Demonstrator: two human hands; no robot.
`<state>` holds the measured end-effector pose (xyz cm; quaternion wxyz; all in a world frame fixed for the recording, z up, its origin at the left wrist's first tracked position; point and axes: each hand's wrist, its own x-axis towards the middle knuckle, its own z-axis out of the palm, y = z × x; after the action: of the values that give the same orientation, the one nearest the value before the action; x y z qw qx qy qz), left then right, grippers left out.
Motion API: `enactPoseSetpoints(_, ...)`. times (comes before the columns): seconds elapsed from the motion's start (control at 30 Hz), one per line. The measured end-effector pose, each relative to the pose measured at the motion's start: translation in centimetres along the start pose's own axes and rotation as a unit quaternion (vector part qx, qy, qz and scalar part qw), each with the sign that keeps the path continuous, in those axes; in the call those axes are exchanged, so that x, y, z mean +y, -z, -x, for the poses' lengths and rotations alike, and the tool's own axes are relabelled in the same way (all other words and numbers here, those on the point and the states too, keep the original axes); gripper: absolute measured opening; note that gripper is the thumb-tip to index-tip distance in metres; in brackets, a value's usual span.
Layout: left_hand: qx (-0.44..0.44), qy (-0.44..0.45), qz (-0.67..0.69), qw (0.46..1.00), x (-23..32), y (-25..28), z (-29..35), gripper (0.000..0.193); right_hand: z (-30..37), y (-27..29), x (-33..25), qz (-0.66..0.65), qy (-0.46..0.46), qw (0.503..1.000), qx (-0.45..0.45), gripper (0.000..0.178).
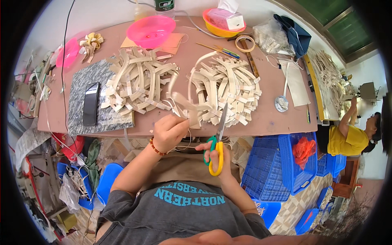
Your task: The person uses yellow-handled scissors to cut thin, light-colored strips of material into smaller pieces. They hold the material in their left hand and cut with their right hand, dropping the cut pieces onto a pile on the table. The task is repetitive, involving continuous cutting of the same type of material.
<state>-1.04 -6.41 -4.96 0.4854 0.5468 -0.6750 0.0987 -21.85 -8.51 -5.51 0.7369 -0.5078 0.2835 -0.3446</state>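
Observation:
My left hand (168,130), a beaded bracelet at its wrist, is closed at the table's front edge. It pinches a beige fabric strap piece (194,116), whose long bands loop up over the table. In my right hand (224,160) is a pair of scissors (221,130) with one green and one yellow handle, blades pointing up and away from me. Their tips reach the near side of the right pile of beige strap pieces (232,85). Another pile of such pieces (136,77) lies to the left, partly on a grey speckled slab (81,77).
A black phone (91,104) rests on the slab. Along the back stand a pink basin (151,32) and a yellow-and-pink basin (212,26) holding tissues. A tape roll (254,43) lies back right. Blue crates (265,167) stand below right. A person in yellow (347,136) works farther right.

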Motion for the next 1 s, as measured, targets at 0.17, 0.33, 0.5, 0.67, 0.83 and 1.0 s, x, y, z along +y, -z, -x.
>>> enactPoseSetpoints(0.17,-0.09,-0.042,0.005,0.995,1.4,0.1,1.2,0.033,-0.4,-0.7,1.9,-0.017,-0.015,0.999,0.043,0.033)
enactPoseSetpoints(0.33,-0.095,-0.091,-0.015,0.991,1.4,-0.3,0.8,0.031,-1.0,-0.4,0.1,0.043,0.015,0.997,0.066,0.032)
enactPoseSetpoints(0.5,-0.116,-0.098,0.033,0.988,2.0,-0.7,0.5,0.029,-2.0,0.4,-1.3,0.169,0.039,0.974,0.145,0.027)
enactPoseSetpoints(0.67,-0.044,0.072,0.09,0.992,1.9,-0.6,0.6,0.022,-5.4,0.4,-4.7,0.192,0.132,0.956,0.177,0.021)
enactPoseSetpoints(0.83,0.006,0.163,-0.009,0.987,-1.7,2.3,0.7,0.021,-9.8,1.5,-9.8,0.258,0.228,0.91,0.229,0.02)
enactPoseSetpoints(1.0,-0.186,0.079,-0.138,0.97,-3.0,3.9,-1.4,0.021,-16.1,5.5,-13.4,0.594,0.217,0.731,0.257,0.022)
